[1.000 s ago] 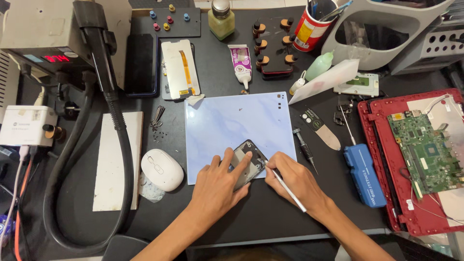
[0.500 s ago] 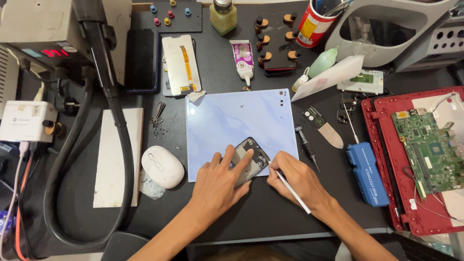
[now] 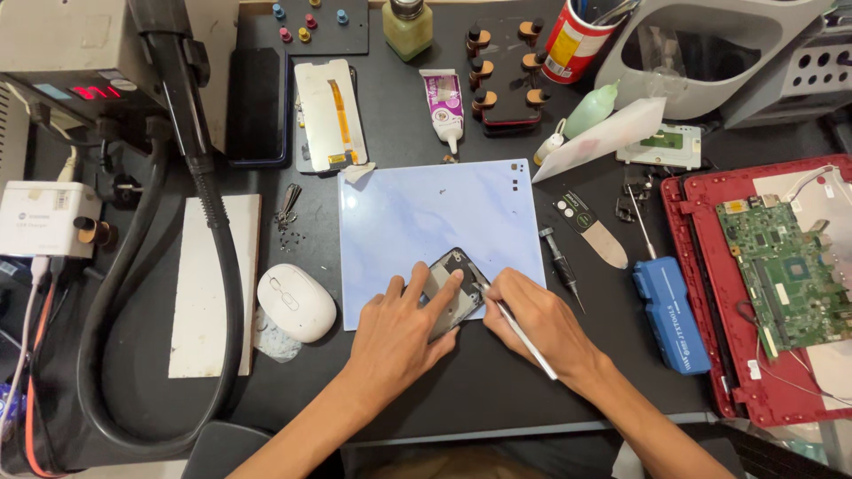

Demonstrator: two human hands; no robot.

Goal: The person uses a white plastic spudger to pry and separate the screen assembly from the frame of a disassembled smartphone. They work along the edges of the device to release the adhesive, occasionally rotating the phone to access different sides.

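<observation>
Looking down from the head camera, the opened phone [image 3: 454, 291] lies tilted at the near edge of the pale blue work mat [image 3: 426, 217], in the middle of the black bench. The left hand [image 3: 399, 333] lies flat over its lower half, fingers spread and pressing it down, not closed around it. The right hand [image 3: 537, 319] is pinched tight on a thin white tool [image 3: 525, 339], its tip at the phone's right edge.

Pretty crowded around it. A white mouse [image 3: 296, 302] sits just left of the mat, and a thick black hose [image 3: 213, 266] loops down that side. A small screwdriver [image 3: 561, 266] and a blue tool case [image 3: 671, 312] lie to the right. Further right, an open red laptop shell [image 3: 710, 293] holds a green circuit board [image 3: 785, 270]. At the back, a red can [image 3: 572, 40] has tools sticking out of it, and a loose phone screen [image 3: 327, 113] lies face down.
</observation>
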